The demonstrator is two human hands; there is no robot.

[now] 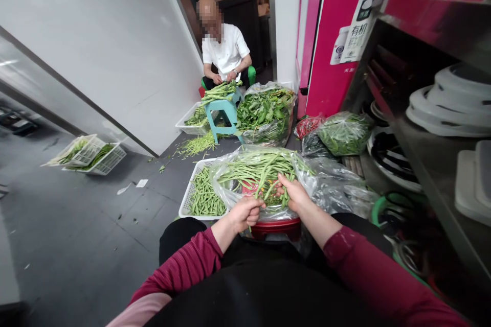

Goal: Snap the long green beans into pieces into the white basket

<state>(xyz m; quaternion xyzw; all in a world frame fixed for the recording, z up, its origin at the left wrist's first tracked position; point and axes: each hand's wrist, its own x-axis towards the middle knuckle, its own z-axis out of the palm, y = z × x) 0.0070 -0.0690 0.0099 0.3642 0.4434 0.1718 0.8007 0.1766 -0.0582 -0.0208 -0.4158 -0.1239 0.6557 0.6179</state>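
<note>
In front of my knees, a clear plastic bag lies spread out with long green beans heaped in it. My left hand is closed on green beans at the near side of the heap, and a short end pokes out below the fingers. My right hand grips green beans at the heap's right side, thumb on top. Beneath the bag shows the edge of a red stool or tub. Snapped bean pieces fill a white basket just left of my hands.
Opposite, a person in white handles greens on a blue stool. Beside it stands a big bag of leafy greens. White baskets sit on the floor at left. A metal shelf with white lids borders my right.
</note>
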